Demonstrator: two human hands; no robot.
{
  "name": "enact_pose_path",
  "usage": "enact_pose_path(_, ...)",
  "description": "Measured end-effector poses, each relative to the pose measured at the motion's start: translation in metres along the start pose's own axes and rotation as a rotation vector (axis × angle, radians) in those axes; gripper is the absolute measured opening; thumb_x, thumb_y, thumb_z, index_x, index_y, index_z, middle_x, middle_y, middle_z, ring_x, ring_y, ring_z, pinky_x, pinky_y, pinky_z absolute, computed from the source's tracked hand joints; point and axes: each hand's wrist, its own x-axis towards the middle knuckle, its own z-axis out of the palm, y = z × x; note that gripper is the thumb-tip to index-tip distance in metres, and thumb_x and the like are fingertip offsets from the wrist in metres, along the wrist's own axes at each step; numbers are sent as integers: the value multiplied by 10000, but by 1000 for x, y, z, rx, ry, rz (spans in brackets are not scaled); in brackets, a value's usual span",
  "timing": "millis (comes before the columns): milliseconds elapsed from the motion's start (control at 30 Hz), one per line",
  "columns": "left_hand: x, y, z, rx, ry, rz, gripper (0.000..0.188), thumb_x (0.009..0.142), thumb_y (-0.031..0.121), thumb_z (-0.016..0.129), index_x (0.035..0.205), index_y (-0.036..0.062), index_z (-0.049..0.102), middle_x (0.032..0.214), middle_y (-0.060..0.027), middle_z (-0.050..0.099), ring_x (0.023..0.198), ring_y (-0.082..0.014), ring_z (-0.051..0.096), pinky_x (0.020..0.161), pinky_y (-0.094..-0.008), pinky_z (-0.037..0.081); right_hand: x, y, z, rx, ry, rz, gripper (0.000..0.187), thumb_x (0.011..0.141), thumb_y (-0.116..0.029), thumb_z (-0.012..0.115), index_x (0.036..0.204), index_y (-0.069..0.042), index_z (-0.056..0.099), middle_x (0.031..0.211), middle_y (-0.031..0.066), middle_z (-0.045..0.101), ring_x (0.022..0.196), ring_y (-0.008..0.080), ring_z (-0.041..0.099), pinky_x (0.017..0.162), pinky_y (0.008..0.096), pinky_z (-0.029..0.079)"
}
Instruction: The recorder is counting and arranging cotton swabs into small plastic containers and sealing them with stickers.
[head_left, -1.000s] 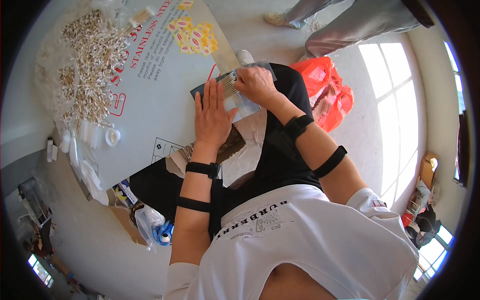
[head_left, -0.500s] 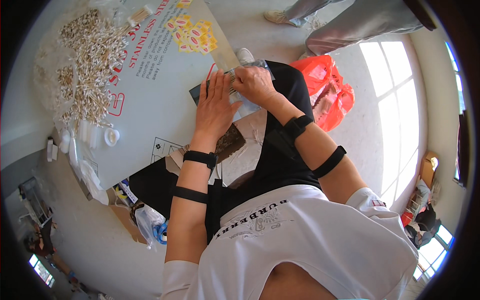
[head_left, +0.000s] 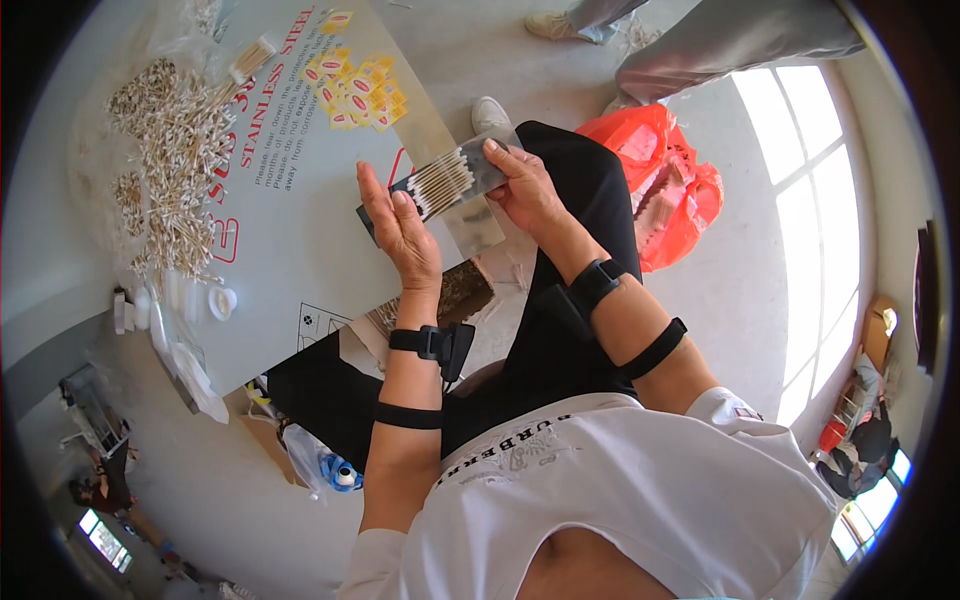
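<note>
with our right hand point(head_left: 530, 192) we are pinching the right end of a clear packet point(head_left: 484, 168), thumb against fingers, its row of cotton swabs point(head_left: 440, 186) lying between our hands, while our left hand point(head_left: 408, 240) is standing open with its thumb beside the packet's left end, contact there being unclear to us. since we are clearly gripping only one end, we are risking a sag or twist that could skew the row, and a leftward tilt could be spilling swabs past our left thumb if that end is unsealed, which we cannot tell.
</note>
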Motion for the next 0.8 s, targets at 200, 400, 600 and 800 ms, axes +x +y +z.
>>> enact_pose_path(200,7,4,14,-29,-61,-7,567,1047,293,384,1491,-25,234,1571,-196,198,1458,-297,203,1176,-412,188,-1,4,10,-36,30,-55,215,925,-250,673,966,-39,671,804,4,668,611,65,571,506,199,391)
enact_pose_path(400,12,4,23,-32,-152,27,575,1055,326,344,1489,-37,241,1555,-172,258,1436,-265,262,1178,-408,210,2,7,6,-31,31,-67,194,901,-248,696,862,-58,693,724,-11,659,559,58,563,494,215,417)
enact_pose_path(600,17,6,26,10,-187,21,551,1053,332,347,1484,-7,287,1545,-186,278,1425,-291,288,1169,-408,230,4,8,6,-67,37,-69,207,888,-265,706,807,-74,697,683,-36,624,524,49,491,470,223,354)
enact_pose_path(800,-5,24,20,976,-434,295,762,966,470,475,1498,-17,228,1563,-238,194,1451,-401,178,1172,-497,148,7,10,4,-47,87,-68,221,879,-266,710,800,-61,694,679,-27,621,543,53,498,492,227,373)
